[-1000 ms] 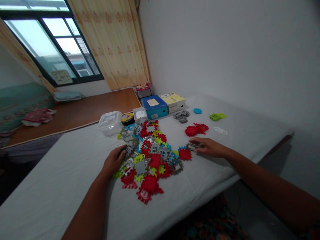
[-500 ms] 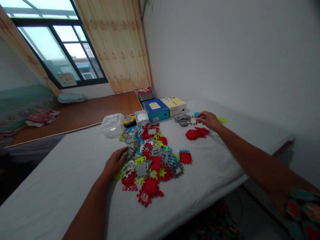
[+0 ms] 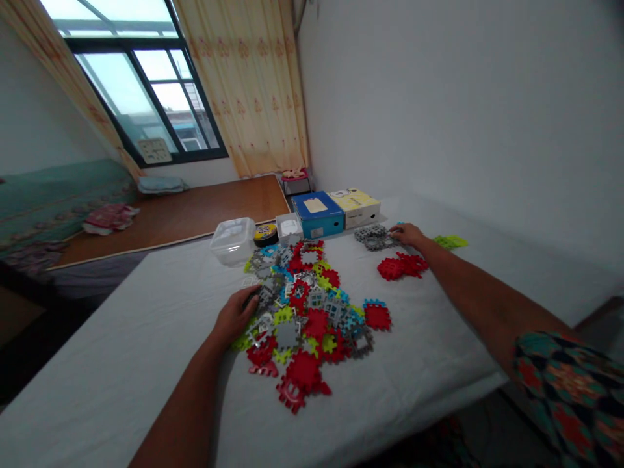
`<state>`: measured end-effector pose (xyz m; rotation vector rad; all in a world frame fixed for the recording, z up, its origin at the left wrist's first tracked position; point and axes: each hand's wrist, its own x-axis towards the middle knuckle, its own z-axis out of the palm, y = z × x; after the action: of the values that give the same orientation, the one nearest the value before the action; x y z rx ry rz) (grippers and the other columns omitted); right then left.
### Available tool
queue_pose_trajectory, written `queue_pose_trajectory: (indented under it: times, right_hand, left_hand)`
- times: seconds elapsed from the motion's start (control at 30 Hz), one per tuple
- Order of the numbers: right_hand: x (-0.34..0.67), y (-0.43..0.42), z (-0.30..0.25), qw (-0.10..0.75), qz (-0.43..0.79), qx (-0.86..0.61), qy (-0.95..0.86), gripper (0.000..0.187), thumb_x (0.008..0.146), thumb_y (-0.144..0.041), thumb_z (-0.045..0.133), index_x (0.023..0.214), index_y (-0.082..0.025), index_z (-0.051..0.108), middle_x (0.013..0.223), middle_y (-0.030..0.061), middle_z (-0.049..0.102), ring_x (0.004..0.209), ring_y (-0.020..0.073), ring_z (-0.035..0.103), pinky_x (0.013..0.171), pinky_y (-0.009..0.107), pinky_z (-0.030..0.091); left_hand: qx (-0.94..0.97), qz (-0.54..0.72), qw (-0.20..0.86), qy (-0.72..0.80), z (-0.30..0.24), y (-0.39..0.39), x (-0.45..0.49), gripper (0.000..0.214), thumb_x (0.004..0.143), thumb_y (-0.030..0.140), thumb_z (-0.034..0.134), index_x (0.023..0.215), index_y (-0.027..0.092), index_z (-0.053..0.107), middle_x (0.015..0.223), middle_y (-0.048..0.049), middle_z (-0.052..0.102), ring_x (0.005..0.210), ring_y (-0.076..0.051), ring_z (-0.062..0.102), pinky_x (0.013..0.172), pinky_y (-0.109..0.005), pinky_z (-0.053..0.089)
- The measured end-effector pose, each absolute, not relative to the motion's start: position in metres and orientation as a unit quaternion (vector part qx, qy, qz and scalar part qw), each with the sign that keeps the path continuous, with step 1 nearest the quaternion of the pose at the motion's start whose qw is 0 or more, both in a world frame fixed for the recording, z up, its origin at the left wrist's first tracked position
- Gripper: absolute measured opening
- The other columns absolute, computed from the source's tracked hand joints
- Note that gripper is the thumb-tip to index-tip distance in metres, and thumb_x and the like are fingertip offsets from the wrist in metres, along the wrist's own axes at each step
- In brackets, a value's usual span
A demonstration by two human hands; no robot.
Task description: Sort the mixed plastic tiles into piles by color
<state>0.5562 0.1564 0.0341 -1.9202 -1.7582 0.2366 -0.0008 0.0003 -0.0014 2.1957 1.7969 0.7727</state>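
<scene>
A mixed heap of toothed plastic building pieces [image 3: 316, 323] in red, grey, blue and lime green lies on the white-covered table. My left hand [image 3: 238, 316] rests at the heap's left edge, fingers loosely bent over grey pieces, its fingertips partly hidden. Farther off to the right, my right hand [image 3: 408, 234] has its fingers together at the right end of a grey pile [image 3: 373, 238], on a grey piece mostly hidden by them. A red pile [image 3: 402, 266] lies just nearer than that hand, and lime green pieces [image 3: 450, 242] lie to its right.
Along the far edge stand a clear plastic tub [image 3: 234, 240], a round black-and-yellow tin [image 3: 266, 234], a small white box [image 3: 289, 228], a blue box [image 3: 318, 215] and a yellow-white box [image 3: 355, 207]. A red piece [image 3: 377, 317] lies right of the heap. The wall [image 3: 439, 117] borders the table's right.
The view has swung slightly left. My right hand has brought the grey square frame piece leftward against the grey pile. My left hand has stayed at the heap's edge.
</scene>
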Motion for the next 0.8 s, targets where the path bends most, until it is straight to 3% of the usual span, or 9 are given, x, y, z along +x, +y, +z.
queue_pose_trajectory:
  times: [0.17,0.27,0.4,0.5,0.63,0.8]
  right_hand:
    - [0.548,0.145,0.044,0.279,0.072,-0.7,-0.654,0.027,0.081,-0.032,0.059,0.098,-0.018,0.074,0.097,0.0102,0.074,0.092,0.0245,0.065,0.085,0.035,0.05]
    - [0.528,0.116,0.054,0.275,0.113,-0.639,-0.709,0.031,0.084,-0.038,0.057,0.102,-0.018,0.072,0.098,0.0091,0.073,0.092,0.0228,0.065,0.085,0.034,0.05]
    - [0.488,0.039,0.064,0.147,0.285,-0.414,-0.852,0.041,0.084,-0.052,0.058,0.104,-0.019,0.07,0.097,0.0054,0.072,0.087,0.0201,0.065,0.078,0.031,0.051]
    - [0.467,-0.018,0.061,0.096,0.266,-0.38,-0.881,0.053,0.073,-0.055,0.071,0.114,-0.021,0.067,0.108,0.0076,0.069,0.095,0.023,0.063,0.082,0.032,0.049]
    - [0.458,-0.053,0.046,0.139,0.189,-0.388,-0.891,0.058,0.071,-0.045,0.076,0.122,-0.02,0.062,0.115,0.0122,0.063,0.103,0.0271,0.058,0.09,0.039,0.046]
    - [0.469,-0.048,0.037,0.189,0.188,-0.374,-0.888,0.057,0.074,-0.039,0.073,0.126,-0.02,0.059,0.121,0.0127,0.061,0.112,0.0285,0.054,0.098,0.043,0.042]
  left_hand:
    - [0.743,0.264,0.098,0.607,-0.001,-0.001,-0.001,0.056,0.089,0.051,0.04,0.128,0.017,0.06,0.128,-0.0103,0.064,0.12,-0.025,0.057,0.105,-0.041,0.043]
    - [0.745,0.26,0.096,0.606,-0.002,0.002,-0.001,0.056,0.089,0.051,0.039,0.127,0.016,0.061,0.128,-0.0108,0.064,0.12,-0.025,0.057,0.106,-0.041,0.043]
    - [0.752,0.257,0.094,0.6,-0.001,0.005,-0.001,0.057,0.089,0.051,0.038,0.126,0.014,0.061,0.127,-0.0117,0.065,0.119,-0.025,0.058,0.106,-0.04,0.043]
    - [0.756,0.258,0.092,0.595,-0.001,0.005,0.0,0.059,0.089,0.051,0.037,0.127,0.013,0.06,0.128,-0.0122,0.064,0.119,-0.025,0.058,0.107,-0.039,0.042]
    - [0.752,0.253,0.091,0.602,-0.001,0.005,-0.001,0.059,0.088,0.052,0.037,0.128,0.014,0.06,0.13,-0.0121,0.063,0.12,-0.025,0.058,0.107,-0.04,0.042]
    - [0.751,0.254,0.094,0.602,0.002,0.005,0.0,0.058,0.087,0.051,0.039,0.126,0.015,0.061,0.128,-0.0122,0.064,0.119,-0.026,0.058,0.105,-0.042,0.044]
